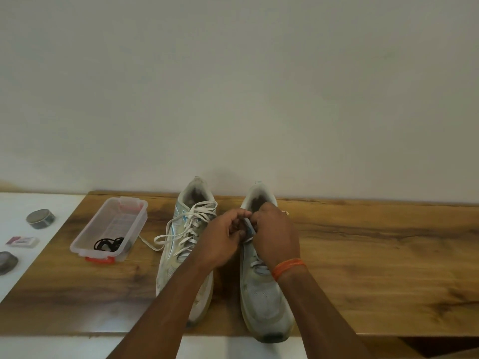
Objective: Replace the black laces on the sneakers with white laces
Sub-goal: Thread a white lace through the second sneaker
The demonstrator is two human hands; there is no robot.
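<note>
Both hands meet over the upper eyelets of the right sneaker (261,288), fingers curled inward. The left hand (223,239) has its fingers bent round a bit of white lace (256,261) at the top of that shoe's tongue, and the right hand (274,234) pinches the lace from the other side, knuckles up, covering most of the lacing beneath it. How the lace runs between the fingertips is hidden. An orange thread band (287,268) circles the right wrist, which lies across the middle of the right sneaker.

The right sneaker stands on a wooden table (375,268) with its toe at the near edge and its heel opening toward the wall. Below the wrist a few white lace crossings show on its tongue.

Just left of the right sneaker, parallel to it, stands the left sneaker (181,252), pale with blue trim. It is already threaded with white laces (191,224), loosely tied, with loops and one loose end spilling off its left side onto the table. The left forearm passes over its toe.

Farther left of the right sneaker, beyond the left sneaker, sits a clear plastic box (111,226) with red clips, open and without a lid. The black laces (108,244) lie coiled in its near end.

Still farther left, on a white surface (64,203) beside the table, are a round tin (41,218), a small flat packet (22,241) and a second dark roundish thing (6,263) cut off by the picture's edge.
</note>
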